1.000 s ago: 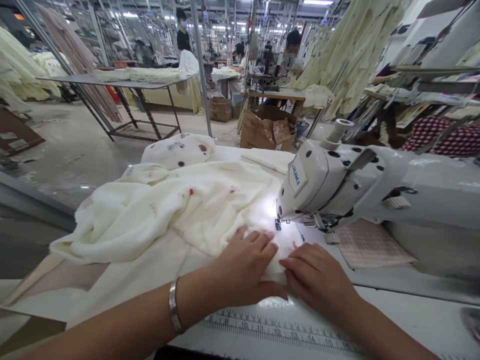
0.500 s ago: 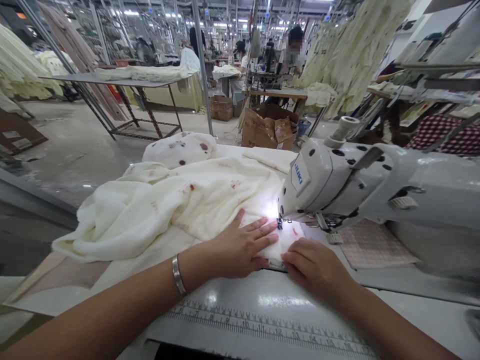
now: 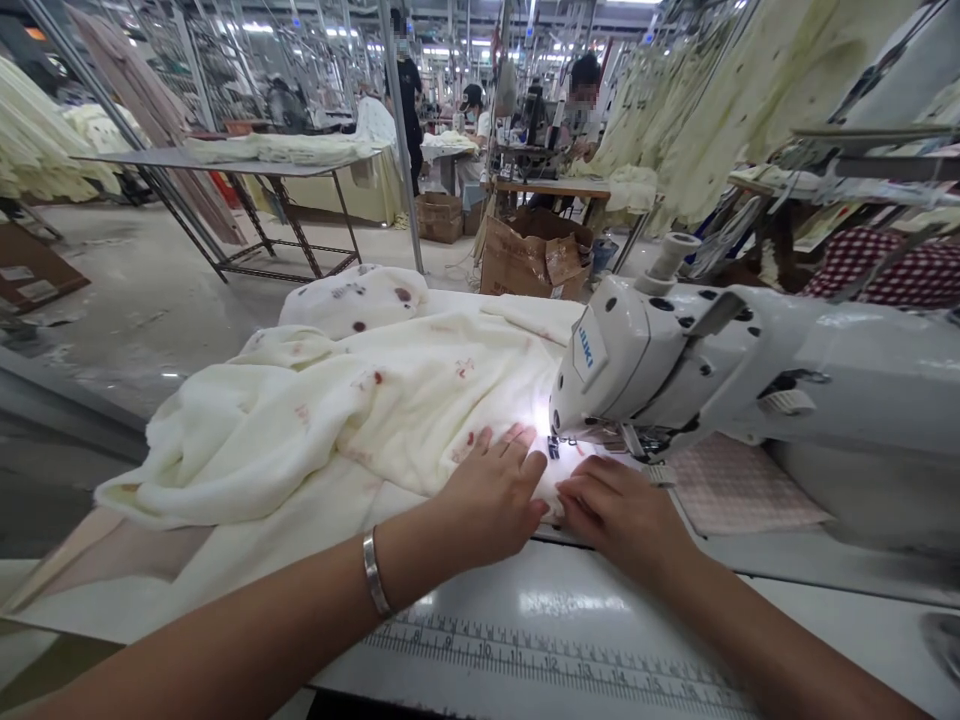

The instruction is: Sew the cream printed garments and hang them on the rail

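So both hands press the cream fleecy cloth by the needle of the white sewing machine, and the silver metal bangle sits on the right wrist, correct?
Not quite: the head view shows the silver metal bangle on the left wrist, behind the left hand; the right hand has a bare wrist. Otherwise yes: both press the cream fleecy cloth by the needle of the white sewing machine.

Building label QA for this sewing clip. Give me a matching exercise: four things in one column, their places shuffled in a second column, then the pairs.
Things
1. left hand
2. right hand
3. bracelet
4. cardboard box

Places
A. on the floor, in the background
B. flat on the cream fabric
C. around the left wrist
D. fingertips at the fabric edge, below the sewing machine head

Pairs: 1-B, 2-D, 3-C, 4-A
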### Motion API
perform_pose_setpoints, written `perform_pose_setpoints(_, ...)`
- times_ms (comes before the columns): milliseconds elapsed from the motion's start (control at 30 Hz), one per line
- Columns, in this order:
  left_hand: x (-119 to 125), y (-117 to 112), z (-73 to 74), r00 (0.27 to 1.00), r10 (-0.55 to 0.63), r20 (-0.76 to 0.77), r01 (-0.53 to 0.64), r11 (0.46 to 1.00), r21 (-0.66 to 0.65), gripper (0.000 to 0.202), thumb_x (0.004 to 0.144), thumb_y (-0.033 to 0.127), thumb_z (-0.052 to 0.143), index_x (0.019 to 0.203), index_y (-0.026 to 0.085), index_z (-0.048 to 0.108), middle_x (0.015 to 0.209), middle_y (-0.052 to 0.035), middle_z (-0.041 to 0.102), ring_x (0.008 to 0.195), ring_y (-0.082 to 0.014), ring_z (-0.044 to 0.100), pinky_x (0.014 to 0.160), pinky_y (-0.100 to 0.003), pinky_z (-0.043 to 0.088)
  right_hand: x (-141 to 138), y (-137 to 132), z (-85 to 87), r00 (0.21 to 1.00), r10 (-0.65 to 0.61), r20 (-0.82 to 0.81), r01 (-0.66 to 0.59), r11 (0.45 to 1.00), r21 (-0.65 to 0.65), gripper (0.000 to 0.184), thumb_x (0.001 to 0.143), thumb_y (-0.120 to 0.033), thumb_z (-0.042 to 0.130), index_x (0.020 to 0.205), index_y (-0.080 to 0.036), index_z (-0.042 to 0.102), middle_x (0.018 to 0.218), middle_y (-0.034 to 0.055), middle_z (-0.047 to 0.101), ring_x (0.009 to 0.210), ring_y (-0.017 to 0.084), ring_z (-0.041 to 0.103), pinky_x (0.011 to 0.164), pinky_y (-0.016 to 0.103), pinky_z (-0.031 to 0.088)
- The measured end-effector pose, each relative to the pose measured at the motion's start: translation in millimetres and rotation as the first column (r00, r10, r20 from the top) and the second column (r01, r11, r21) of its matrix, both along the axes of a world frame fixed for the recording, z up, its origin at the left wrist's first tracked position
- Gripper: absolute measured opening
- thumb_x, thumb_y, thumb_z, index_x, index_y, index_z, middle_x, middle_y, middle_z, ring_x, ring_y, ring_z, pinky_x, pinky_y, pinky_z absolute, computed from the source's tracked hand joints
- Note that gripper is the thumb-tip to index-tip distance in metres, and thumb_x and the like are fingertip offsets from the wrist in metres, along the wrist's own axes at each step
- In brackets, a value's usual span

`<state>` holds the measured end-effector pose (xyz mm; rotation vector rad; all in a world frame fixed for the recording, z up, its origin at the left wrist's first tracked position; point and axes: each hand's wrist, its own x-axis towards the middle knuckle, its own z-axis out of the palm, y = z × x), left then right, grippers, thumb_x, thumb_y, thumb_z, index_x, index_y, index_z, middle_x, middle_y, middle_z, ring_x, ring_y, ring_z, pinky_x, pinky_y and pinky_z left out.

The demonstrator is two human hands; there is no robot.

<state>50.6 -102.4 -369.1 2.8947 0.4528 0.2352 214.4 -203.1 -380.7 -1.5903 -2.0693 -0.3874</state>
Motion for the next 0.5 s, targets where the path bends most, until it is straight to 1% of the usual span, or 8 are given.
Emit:
perform_pose_setpoints(67, -1.2, 3.7, -0.5, 1.0, -0.014, 0.0, 0.014, 1.0, 0.0, 0.027, 0.087, 0.028, 0.04, 0.108, 0.011, 0.045, 0.135, -0.0195, 0.039, 0.129, -0.0312, 0.031, 0.103, -0.053, 0.026, -2.7, 1.4, 1.1, 0.998, 0.016, 0.058, -0.017, 1.0, 0.015, 0.016, 0.084, -0.013, 0.049, 0.072, -0.017, 0.058, 0.067, 0.0011, 0.059, 0.069, 0.013, 0.053, 0.062, 0.025, 0.035)
perform_pose_setpoints(167, -5.8, 4.4, -3.5, 0.999, -0.049, -0.01, 0.049, 0.999, -0.018, 0.025, 0.087, 0.026, 0.039, 0.107, 0.014, 0.046, 0.14, -0.0159, 0.034, 0.132, -0.0292, 0.027, 0.104, -0.055, 0.022, -9.2, -0.6, 1.7, 0.985, 0.09, 0.148, -0.088, 0.996, -0.016, 0.024, 0.083, -0.009, 0.044, 0.063, -0.016, 0.055, 0.059, 0.0004, 0.052, 0.059, 0.013, 0.046, 0.056, 0.027, 0.031)
perform_pose_setpoints(233, -10.0, 3.9, -4.3, 0.997, -0.07, -0.017, 0.069, 0.997, -0.032, 0.025, 0.088, 0.027, 0.039, 0.108, 0.014, 0.046, 0.142, -0.0148, 0.032, 0.133, -0.0288, 0.025, 0.105, -0.056, 0.02, -12.9, -3.0, 1.4, 0.979, 0.098, 0.179, -0.091, 0.995, -0.043, 0.026, 0.083, -0.007, 0.042, 0.062, -0.016, 0.054, 0.058, 0.0004, 0.049, 0.056, 0.014, 0.043, 0.054, 0.028, 0.028)
perform_pose_setpoints(300, -12.3, 5.7, -0.7, 0.996, -0.083, -0.012, 0.083, 0.996, -0.037, 0.028, 0.088, 0.031, 0.041, 0.109, 0.013, 0.047, 0.141, -0.0161, 0.033, 0.132, -0.0304, 0.026, 0.104, -0.057, 0.021, -14.6, -5.0, 1.2, 0.979, 0.082, 0.186, -0.07, 0.995, -0.07, 0.027, 0.084, -0.008, 0.041, 0.063, -0.017, 0.055, 0.059, 0.0006, 0.049, 0.057, 0.014, 0.043, 0.055, 0.028, 0.028)
perform_pose_setpoints(367, -9.6, 11.8, 8.7, 0.995, -0.103, -0.002, 0.102, 0.993, -0.06, 0.027, 0.088, 0.034, 0.042, 0.104, 0.013, 0.051, 0.131, -0.0159, 0.046, 0.123, -0.0304, 0.04, 0.099, -0.053, 0.031, -14.6, -6.5, 1.5, 0.981, 0.071, 0.179, -0.056, 0.994, -0.089, 0.025, 0.085, -0.01, 0.041, 0.067, -0.017, 0.056, 0.062, 0.0008, 0.05, 0.059, 0.014, 0.044, 0.056, 0.028, 0.029)
perform_pose_setpoints(400, -5.6, 16.6, 15.1, 0.995, -0.095, 0.002, 0.095, 0.993, -0.075, 0.025, 0.089, 0.033, 0.04, 0.098, 0.014, 0.053, 0.12, -0.0143, 0.055, 0.114, -0.0286, 0.049, 0.094, -0.049, 0.038, -14.2, -7.1, 1.8, 0.983, 0.073, 0.17, -0.058, 0.994, -0.096, 0.024, 0.086, -0.011, 0.041, 0.069, -0.017, 0.057, 0.063, 0.001, 0.051, 0.06, 0.015, 0.045, 0.056, 0.028, 0.03)
perform_pose_setpoints(433, 0.2, 22.7, 22.0, 0.998, -0.068, 0.006, 0.068, 0.994, -0.084, 0.023, 0.09, 0.029, 0.038, 0.091, 0.014, 0.055, 0.107, -0.0122, 0.061, 0.103, -0.0259, 0.055, 0.088, -0.044, 0.043, -13.7, -7.6, 2.2, 0.984, 0.076, 0.159, -0.061, 0.993, -0.097, 0.022, 0.086, -0.012, 0.042, 0.072, -0.017, 0.058, 0.064, 0.0012, 0.052, 0.06, 0.015, 0.046, 0.056, 0.028, 0.031)
perform_pose_setpoints(500, 16.3, 37.5, 34.1, 1.0, 0.018, 0.01, -0.017, 0.997, -0.076, 0.021, 0.087, 0.016, 0.035, 0.087, 0.014, 0.056, 0.09, -0.0093, 0.064, 0.087, -0.0216, 0.059, 0.079, -0.037, 0.046, -11.9, -8.4, 2.4, 0.987, 0.091, 0.136, -0.078, 0.992, -0.098, 0.018, 0.086, -0.012, 0.044, 0.077, -0.017, 0.059, 0.066, 0.0015, 0.054, 0.062, 0.015, 0.048, 0.058, 0.028, 0.033)
